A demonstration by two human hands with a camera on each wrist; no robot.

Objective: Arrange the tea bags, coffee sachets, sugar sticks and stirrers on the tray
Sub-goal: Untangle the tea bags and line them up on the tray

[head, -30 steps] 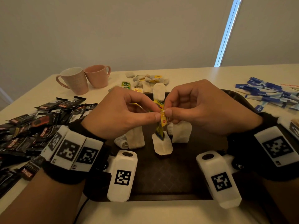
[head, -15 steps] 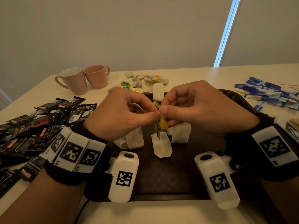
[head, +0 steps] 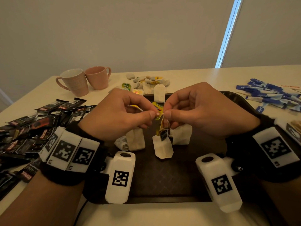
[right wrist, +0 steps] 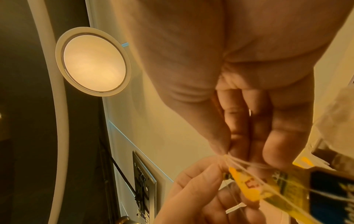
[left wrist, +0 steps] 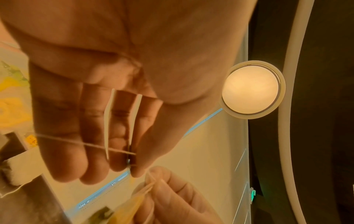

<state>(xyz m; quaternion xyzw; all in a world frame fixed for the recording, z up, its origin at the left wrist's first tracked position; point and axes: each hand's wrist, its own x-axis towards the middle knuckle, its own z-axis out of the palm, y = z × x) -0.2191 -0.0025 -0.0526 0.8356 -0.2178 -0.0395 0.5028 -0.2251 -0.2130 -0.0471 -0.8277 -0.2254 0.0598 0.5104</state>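
Note:
Over the dark tray (head: 162,181), both hands work at tangled tea bag strings. My left hand (head: 152,114) pinches a thread between thumb and forefinger, and my right hand (head: 167,114) pinches the same tangle (right wrist: 228,154) close beside it. Yellow tags (head: 160,119) dangle below the pinch. One tea bag (head: 162,149) hangs from the threads and reaches the tray. Two more tea bags (head: 136,141) (head: 181,134) show under the hands, and another (head: 159,95) is at the far edge. In the left wrist view a string (left wrist: 76,144) crosses my fingers.
Black coffee sachets (head: 32,128) are heaped left of the tray. Blue sugar sticks (head: 270,95) lie at the right. Two pink mugs (head: 73,82) (head: 97,77) and a pile of loose tea bags (head: 149,80) sit beyond the tray. A small box (head: 294,129) is at the right edge.
My thumbs have drawn slightly apart, and a thread now stretches between them. The yellow tag has slipped lower, out from between the fingertips.

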